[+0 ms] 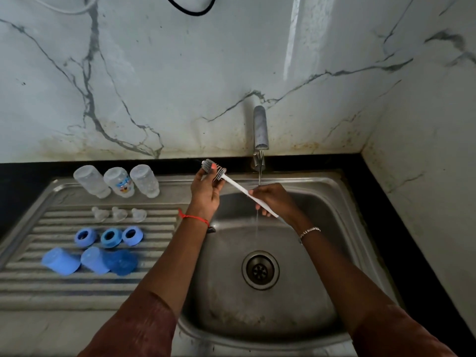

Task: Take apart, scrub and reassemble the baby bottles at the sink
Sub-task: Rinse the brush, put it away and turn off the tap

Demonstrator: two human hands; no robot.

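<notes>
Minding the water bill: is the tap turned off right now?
No, a thin stream falls from the tap past the right hand into the sink.

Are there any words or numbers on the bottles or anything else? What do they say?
No text can be read anywhere.
The middle bottle has a blue and orange picture; any lettering in it is too blurred to read.
The brush, blue rings and blue caps show no markings.
</notes>
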